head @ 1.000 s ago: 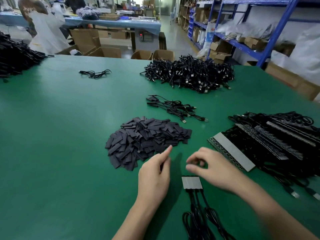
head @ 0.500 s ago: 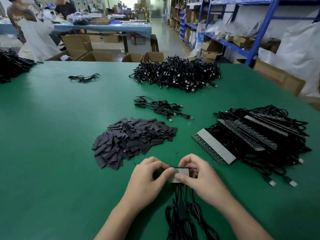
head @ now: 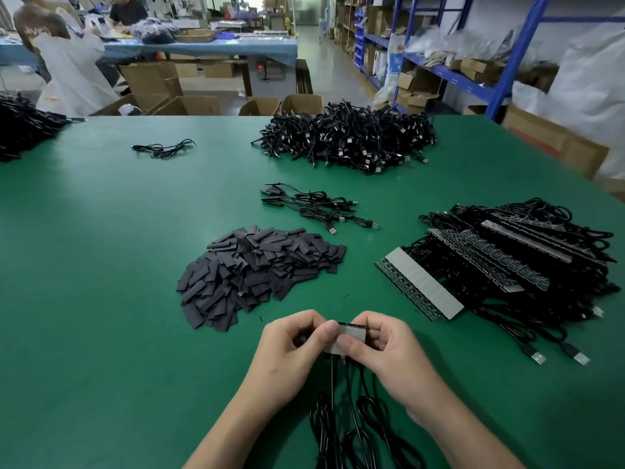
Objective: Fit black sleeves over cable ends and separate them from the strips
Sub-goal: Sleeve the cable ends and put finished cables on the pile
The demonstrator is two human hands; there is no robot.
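Observation:
A short grey strip piece (head: 351, 333) with black cables (head: 351, 418) hanging from it is held just above the green table near its front edge. My left hand (head: 291, 353) pinches its left end and my right hand (head: 382, 353) pinches its right end, thumbs on top. A heap of flat black sleeves (head: 257, 272) lies just beyond my hands. To the right sits a stack of long strips with cables attached (head: 500, 262).
A large pile of black USB cables (head: 348, 137) lies at the far centre, a few loose cables (head: 314, 204) sit mid-table, another pair (head: 164, 148) far left, and a black pile (head: 23, 126) at the left edge. People work at a far bench; blue shelving stands right.
Both hands closed in from resting apart on the table and picked up the short strip piece. It now sits lifted between their fingertips.

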